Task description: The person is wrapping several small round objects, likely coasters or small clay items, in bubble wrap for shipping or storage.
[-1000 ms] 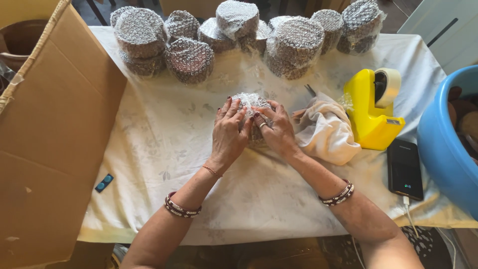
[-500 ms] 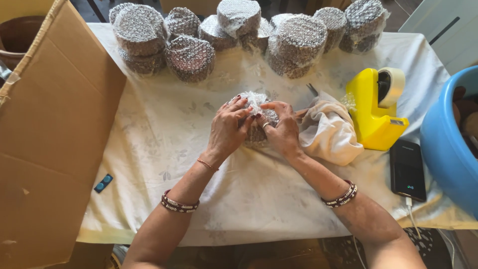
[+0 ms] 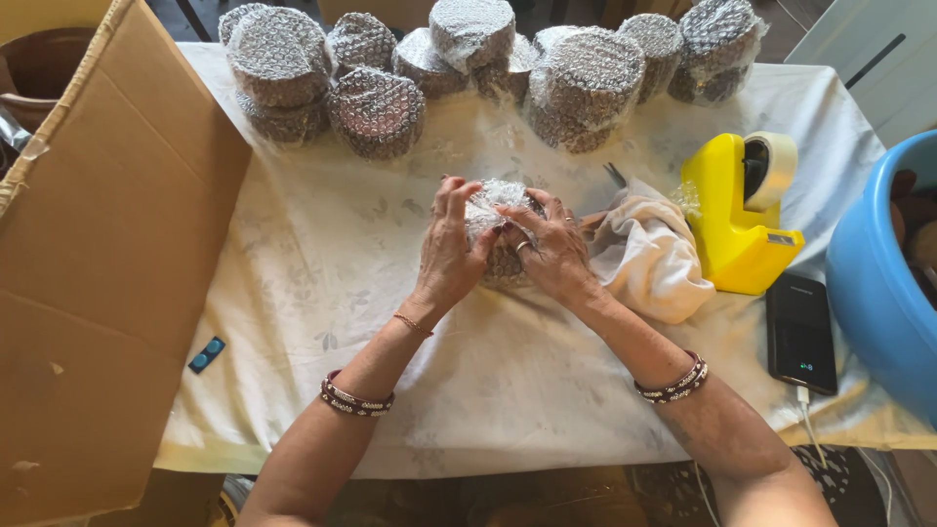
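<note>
A: Start at the hands. What do they have?

B: Both are clasped around one small round bundle in bubble wrap [image 3: 503, 226]. The left hand [image 3: 451, 256] grips its left flank with the thumb tucked along the front; the right hand [image 3: 554, 252] lies over the top and right side, fingers spread and pressing the loose wrap down. The bundle sits on the pale tablecloth [image 3: 322, 263], about mid-table.

A: And around it?

B: Just right of the right hand lies a crumpled cream cloth [image 3: 649, 259], with a grey scissor tip [image 3: 615, 176] poking out behind it. Further right stands a yellow tape dispenser [image 3: 737, 217], then a black phone [image 3: 800, 332] on a cable, and a blue tub [image 3: 878, 283] at the edge. Along the far side, a row of wrapped bundles [image 3: 376, 112], some stacked. To the left, an open cardboard box [image 3: 98, 273].

A: What could go wrong?

B: I'd judge the wrap is not taped yet, so if either hand lets go to reach for the dispenser, the gathered film could spring open. Pressing too hard might burst bubbles or strain whatever is inside. A careless reach right could also snag the cloth or meet the scissor tip.
</note>
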